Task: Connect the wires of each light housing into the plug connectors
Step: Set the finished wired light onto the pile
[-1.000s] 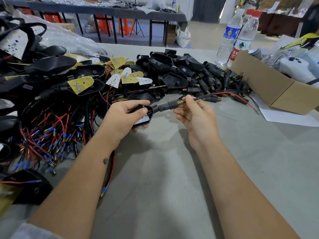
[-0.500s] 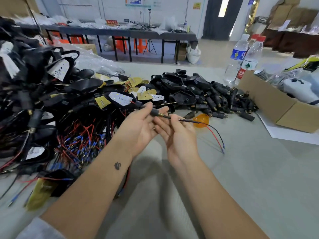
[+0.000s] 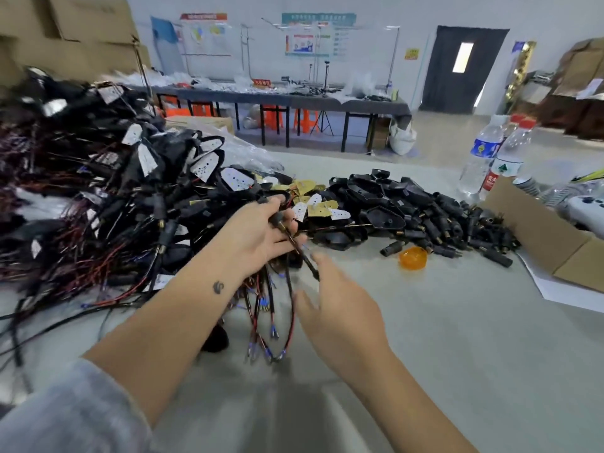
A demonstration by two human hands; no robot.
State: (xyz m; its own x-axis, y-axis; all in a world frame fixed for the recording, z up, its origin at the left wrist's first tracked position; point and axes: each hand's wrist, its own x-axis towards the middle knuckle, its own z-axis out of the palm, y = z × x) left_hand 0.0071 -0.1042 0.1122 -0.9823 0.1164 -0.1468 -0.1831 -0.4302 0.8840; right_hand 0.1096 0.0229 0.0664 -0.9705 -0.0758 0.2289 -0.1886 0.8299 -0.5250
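Grey table: left hand grip holds a wired plug connector; right hand grip wide.

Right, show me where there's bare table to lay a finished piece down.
Bare table lies right of the right hand, between the orange lens and the near edge, bounded right by the cardboard box and white paper. Crowded: the wired-housing pile at left and the black connector heap behind.
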